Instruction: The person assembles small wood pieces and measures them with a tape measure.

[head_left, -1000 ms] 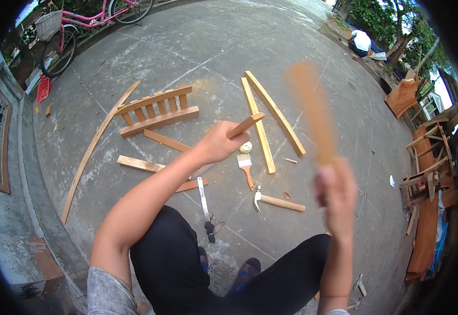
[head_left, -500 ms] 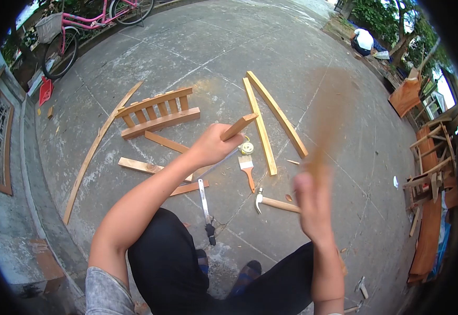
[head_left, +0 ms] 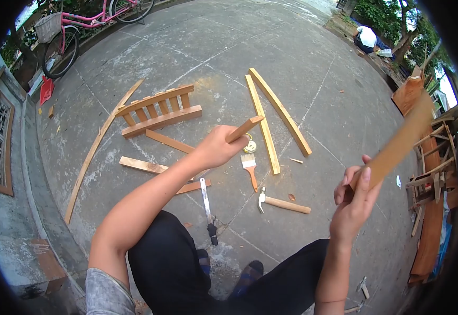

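My left hand point(head_left: 219, 147) is closed around a short wooden strip point(head_left: 248, 128), its end pointing up and away to the right. In my right hand point(head_left: 356, 202), raised at the right, is a flat wooden slat point(head_left: 397, 147), tilted up to the right and slightly blurred. Below and beside my left hand lie a tape measure point(head_left: 251, 146), a paintbrush point(head_left: 249, 170) with an orange handle, and a metal rule-like tool point(head_left: 206, 199) with a dark end. A claw hammer point(head_left: 285, 205) rests on the concrete left of my right hand.
A slatted wooden frame point(head_left: 158, 116) sits ahead on the left, beside a long curved strip point(head_left: 98, 142). Two pale battens point(head_left: 282, 113) lie ahead. Stacked wooden furniture parts point(head_left: 434, 163) line the right side. A pink bicycle point(head_left: 87, 23) and a crouching person point(head_left: 366, 39) are farther off.
My right hand has swung the slat outward to the right, uncovering the hammer's handle. My left hand has barely moved and still holds its strip.
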Action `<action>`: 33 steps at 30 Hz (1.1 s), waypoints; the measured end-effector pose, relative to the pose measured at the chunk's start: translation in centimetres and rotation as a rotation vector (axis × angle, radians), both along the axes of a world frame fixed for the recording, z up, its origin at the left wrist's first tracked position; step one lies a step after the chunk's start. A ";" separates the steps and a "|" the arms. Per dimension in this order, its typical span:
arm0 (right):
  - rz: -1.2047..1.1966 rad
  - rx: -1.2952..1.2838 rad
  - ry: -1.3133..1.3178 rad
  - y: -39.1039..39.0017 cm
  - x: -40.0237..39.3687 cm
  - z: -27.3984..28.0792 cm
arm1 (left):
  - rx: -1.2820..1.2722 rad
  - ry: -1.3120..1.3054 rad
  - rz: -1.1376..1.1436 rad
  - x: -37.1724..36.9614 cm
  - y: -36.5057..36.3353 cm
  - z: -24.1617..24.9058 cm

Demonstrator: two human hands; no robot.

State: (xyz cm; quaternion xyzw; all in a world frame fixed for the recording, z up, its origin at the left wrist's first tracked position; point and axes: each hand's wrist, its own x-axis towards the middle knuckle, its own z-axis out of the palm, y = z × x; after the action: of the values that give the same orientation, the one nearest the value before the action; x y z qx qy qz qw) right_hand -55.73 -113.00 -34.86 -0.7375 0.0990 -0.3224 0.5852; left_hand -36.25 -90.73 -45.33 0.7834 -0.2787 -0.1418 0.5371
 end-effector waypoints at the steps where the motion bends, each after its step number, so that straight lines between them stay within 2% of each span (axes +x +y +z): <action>1: 0.002 -0.001 -0.038 0.1 0.2 -1.5 | 0.002 0.005 0.003 0.0 -0.2 0.1; 2: 0.001 0.001 -0.080 0.2 0.3 -3.0 | 0.005 0.007 0.003 0.0 -0.2 0.2; 4: 0.158 -0.235 0.248 0.2 -0.5 -3.9 | 0.006 -0.015 -0.019 -0.1 -0.4 0.4; 6: 0.268 -0.365 0.421 -0.5 -0.9 -2.5 | -0.014 -0.061 -0.036 -0.2 -0.2 0.1; 7: 0.159 -0.186 0.263 0.2 -0.8 -1.3 | -0.017 -0.036 -0.020 -0.1 -0.1 -0.1; 10: 0.035 0.060 0.007 0.3 -0.6 -1.7 | -0.031 0.014 0.001 0.0 -0.4 0.3; 11: 0.030 0.029 0.010 1.3 -0.2 -2.7 | -0.033 0.009 -0.001 -0.1 -0.5 0.4; 14: 0.389 -0.460 0.575 -0.2 -0.6 -4.1 | -0.013 -0.024 -0.016 -0.6 -0.7 0.8; 18: 0.156 -0.050 0.182 0.1 -0.9 -2.3 | 0.004 -0.050 -0.002 -0.5 -0.7 0.9; 22: 0.093 0.030 0.047 0.9 0.0 -2.2 | -0.022 -0.060 -0.012 -0.9 -0.8 1.2; 23: 0.094 0.060 0.058 1.3 0.0 -1.9 | -0.006 -0.121 -0.029 -1.0 -0.8 1.4; 26: 0.290 0.355 0.216 -1.0 -0.5 -4.3 | -0.099 -0.405 -0.132 -1.6 -1.6 1.1; 27: 0.253 0.398 0.227 -0.4 -0.4 -4.2 | -0.076 -0.443 -0.168 -2.0 -1.8 1.5; 30: 0.406 0.532 0.214 -0.2 -0.8 -3.9 | -0.009 -0.522 -0.267 -3.3 -2.4 3.2; 33: 0.377 0.474 0.257 0.4 -0.8 -3.3 | 0.039 -0.563 -0.310 -4.2 -2.5 3.6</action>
State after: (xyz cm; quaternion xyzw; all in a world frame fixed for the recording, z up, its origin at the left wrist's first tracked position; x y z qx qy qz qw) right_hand -56.57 -112.59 -38.21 -0.6207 0.1060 -0.0806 0.7726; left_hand -40.48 -93.28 -41.77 0.7503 -0.5296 -0.0047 0.3956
